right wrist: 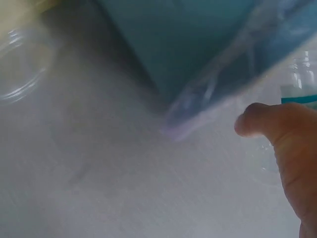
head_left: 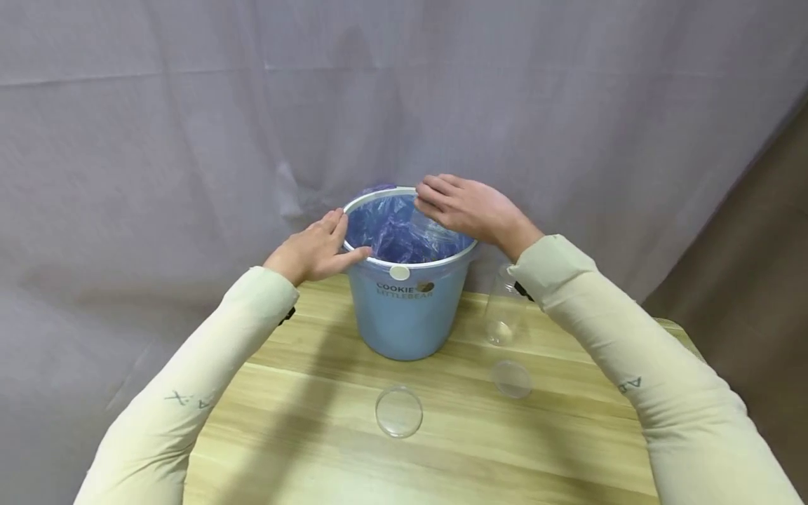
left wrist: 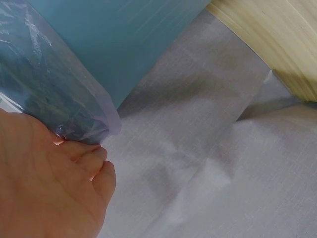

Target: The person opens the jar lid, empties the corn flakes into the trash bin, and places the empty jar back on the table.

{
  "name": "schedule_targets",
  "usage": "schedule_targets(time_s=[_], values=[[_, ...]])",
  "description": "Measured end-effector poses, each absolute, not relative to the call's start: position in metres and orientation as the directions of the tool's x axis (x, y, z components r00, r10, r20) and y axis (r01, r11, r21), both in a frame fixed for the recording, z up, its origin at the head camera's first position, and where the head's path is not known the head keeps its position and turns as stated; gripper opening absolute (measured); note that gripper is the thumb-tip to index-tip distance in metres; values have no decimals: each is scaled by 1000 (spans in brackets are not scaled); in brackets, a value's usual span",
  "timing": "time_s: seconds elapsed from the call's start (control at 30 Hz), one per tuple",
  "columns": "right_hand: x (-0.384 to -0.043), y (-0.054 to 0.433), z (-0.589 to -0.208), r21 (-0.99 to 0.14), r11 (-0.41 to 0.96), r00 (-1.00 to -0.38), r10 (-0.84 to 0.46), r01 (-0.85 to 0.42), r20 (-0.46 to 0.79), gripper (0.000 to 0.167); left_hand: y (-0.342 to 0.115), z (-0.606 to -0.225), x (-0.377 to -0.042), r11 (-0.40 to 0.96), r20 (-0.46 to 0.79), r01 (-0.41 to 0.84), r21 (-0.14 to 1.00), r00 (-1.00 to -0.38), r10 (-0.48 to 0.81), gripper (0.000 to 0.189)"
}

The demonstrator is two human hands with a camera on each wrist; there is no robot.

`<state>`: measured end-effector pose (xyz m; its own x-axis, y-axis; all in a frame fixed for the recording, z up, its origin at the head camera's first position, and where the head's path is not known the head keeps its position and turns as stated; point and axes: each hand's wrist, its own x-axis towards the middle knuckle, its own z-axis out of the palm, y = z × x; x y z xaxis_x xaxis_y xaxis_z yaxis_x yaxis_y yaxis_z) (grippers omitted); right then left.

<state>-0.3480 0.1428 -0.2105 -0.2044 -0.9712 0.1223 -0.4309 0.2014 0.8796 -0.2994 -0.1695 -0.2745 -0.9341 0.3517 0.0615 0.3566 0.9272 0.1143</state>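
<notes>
A light blue trash bin (head_left: pixel 404 322) with a white rim stands on the wooden table, lined with a bluish-purple plastic bag (head_left: pixel 391 228). My left hand (head_left: pixel 318 245) rests on the bin's left rim, thumb stretched along the front edge. In the left wrist view, its fingertips touch the folded edge of the bag (left wrist: pixel 111 119). Above the right side of the opening, my right hand (head_left: pixel 467 207) holds a clear plastic cup (head_left: pixel 429 228), mostly hidden beneath the fingers. A teal band (right wrist: pixel 297 99) shows beside the thumb in the right wrist view.
Another clear plastic cup (head_left: pixel 501 308) is right of the bin, partly behind my right sleeve. Two clear round lids lie in front: one lid (head_left: pixel 399 412) near the middle, another lid (head_left: pixel 511 379) farther right. A grey cloth (head_left: pixel 189 175) hangs behind the table.
</notes>
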Motion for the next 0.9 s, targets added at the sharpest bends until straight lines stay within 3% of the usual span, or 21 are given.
schedule_targets(time_s=[0.1,0.2,0.3,0.43,0.5,0.73,0.9], values=[[-349,144,-212,849,285,-164,-958,-446,235,40,-169,-275,-298,924,57,365,114,-931,361,101],[-348,146,-210,787,367,-168,-930,-496,328,40,-171,-275,-298,926,56,359,113,-933,355,101],[-343,150,-210,678,440,-253,-897,-589,362,51,-172,-273,-298,927,46,357,113,-934,354,102],[-335,164,-211,471,567,-400,-819,-676,411,83,-174,-271,-299,924,40,364,116,-931,362,102],[-332,172,-211,367,629,-456,-763,-685,458,89,-175,-271,-299,925,35,362,117,-932,361,102],[-320,208,-203,23,780,-630,-522,-625,575,90,-180,-271,-299,931,4,347,117,-937,349,104],[-316,236,-203,-150,816,-676,-342,-558,653,89,-184,-268,-301,930,11,347,121,-937,348,106]])
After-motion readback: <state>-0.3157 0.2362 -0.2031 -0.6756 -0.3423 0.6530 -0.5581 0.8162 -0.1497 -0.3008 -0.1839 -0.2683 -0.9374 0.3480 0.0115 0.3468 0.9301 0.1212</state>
